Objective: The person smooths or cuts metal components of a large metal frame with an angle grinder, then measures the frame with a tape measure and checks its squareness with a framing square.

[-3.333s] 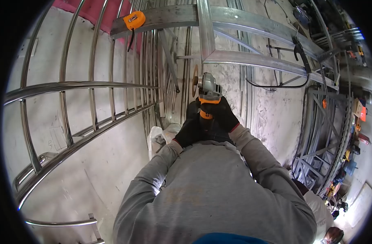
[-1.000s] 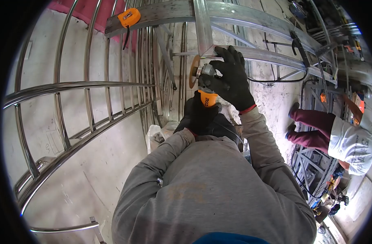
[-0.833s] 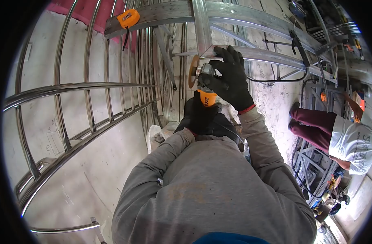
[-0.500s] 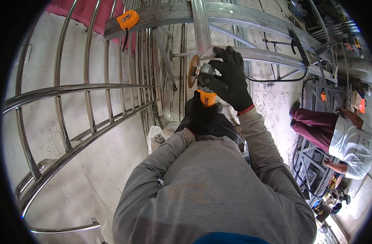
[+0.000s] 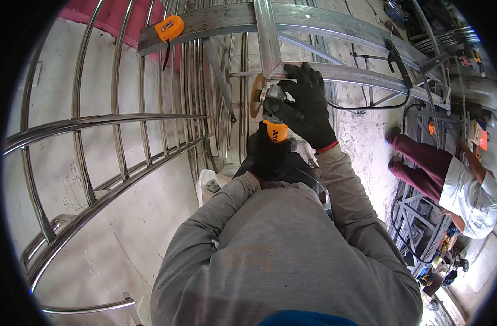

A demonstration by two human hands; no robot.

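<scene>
An orange and black angle grinder [image 5: 277,130] with a brown disc [image 5: 256,96] is held close to the corner of a metal frame [image 5: 267,43]. My left hand [image 5: 267,149], in a black glove, is wrapped round the grinder's body below its orange part. Also gloved in black, my right hand [image 5: 308,106] lies at the grinder's metal head, its fingers curved and reaching up to the frame bar. The disc stands upright just below the frame's joint; whether it touches the metal I cannot tell.
An orange tape measure [image 5: 170,28] sits on the frame's left end. Shiny curved railings [image 5: 69,126] fill the left side. A black clamp [image 5: 399,62] with a cable hangs on the right of the frame. Another person [image 5: 471,193] stands at the right among metal frames.
The other person at the right has shifted legs and arms. My hands and the grinder have hardly moved.
</scene>
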